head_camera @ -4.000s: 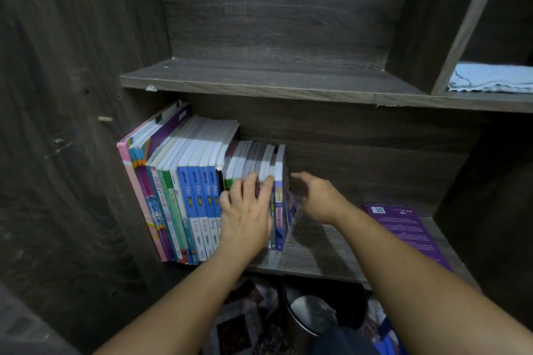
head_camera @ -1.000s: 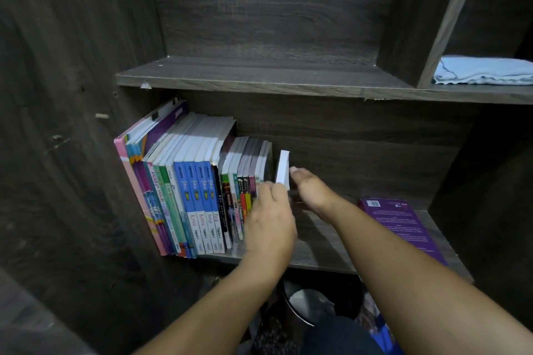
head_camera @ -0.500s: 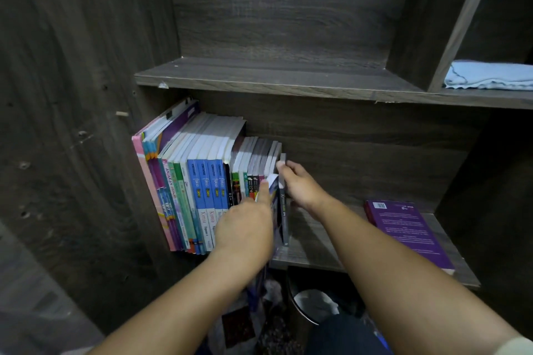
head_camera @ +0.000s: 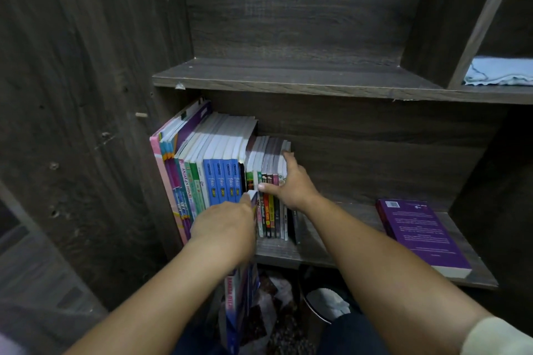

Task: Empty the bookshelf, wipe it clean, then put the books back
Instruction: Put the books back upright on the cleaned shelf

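Observation:
A row of upright books [head_camera: 219,176] leans against the left wall of the dark wooden bookshelf [head_camera: 288,252]. My left hand [head_camera: 227,225] grips a thin blue and purple book [head_camera: 240,294], held upright in front of the row, its top edge near the blue spines. My right hand [head_camera: 291,184] rests on the small books [head_camera: 272,204] at the row's right end, fingers along their tops and outer side, thumb across the spines. A purple book [head_camera: 421,236] lies flat at the shelf's right end.
The shelf above [head_camera: 288,78] is bare. A light blue cloth [head_camera: 501,72] lies folded in the upper right compartment. Below the book shelf sit a dark round bin [head_camera: 323,300] and plastic-wrapped clutter [head_camera: 268,314].
My right hand has slid left and now presses the small books against the row. My left hand has drawn the thin book down and forward, partly below the shelf edge.

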`<state>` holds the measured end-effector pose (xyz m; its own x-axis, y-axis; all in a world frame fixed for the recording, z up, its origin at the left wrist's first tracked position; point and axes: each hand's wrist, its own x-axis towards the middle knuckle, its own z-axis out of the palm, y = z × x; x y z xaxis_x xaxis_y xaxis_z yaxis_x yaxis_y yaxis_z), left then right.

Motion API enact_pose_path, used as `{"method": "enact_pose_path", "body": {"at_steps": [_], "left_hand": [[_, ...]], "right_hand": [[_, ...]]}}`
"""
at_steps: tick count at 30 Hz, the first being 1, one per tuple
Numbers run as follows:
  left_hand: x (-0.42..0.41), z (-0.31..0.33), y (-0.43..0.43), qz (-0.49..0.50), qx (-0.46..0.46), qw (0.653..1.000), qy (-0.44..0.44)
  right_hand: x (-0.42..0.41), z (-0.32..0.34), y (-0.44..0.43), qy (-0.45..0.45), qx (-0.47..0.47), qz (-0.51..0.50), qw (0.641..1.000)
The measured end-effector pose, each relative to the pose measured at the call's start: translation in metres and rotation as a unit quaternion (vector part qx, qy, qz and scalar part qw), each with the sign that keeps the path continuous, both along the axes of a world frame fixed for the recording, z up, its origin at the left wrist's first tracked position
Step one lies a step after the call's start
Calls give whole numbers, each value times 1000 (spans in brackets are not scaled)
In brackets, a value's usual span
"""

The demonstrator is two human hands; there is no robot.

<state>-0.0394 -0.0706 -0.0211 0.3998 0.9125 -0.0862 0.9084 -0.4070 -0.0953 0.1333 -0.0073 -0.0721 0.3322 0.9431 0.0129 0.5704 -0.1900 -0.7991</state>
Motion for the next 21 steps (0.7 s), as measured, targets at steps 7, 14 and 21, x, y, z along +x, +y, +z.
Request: {"method": "enact_pose_path", "body": {"at_steps": [7, 14, 21], "left_hand": [[6, 3, 3, -7, 4, 1000, -10], [11, 3, -2, -19, -8, 1000, -23], [25, 17, 6, -28, 26, 998, -41]], "right_hand": [[7, -5, -5, 12, 30, -2, 999], [6, -3, -13, -77, 98, -74, 989], [27, 8, -14, -119, 3, -126, 985]]}}
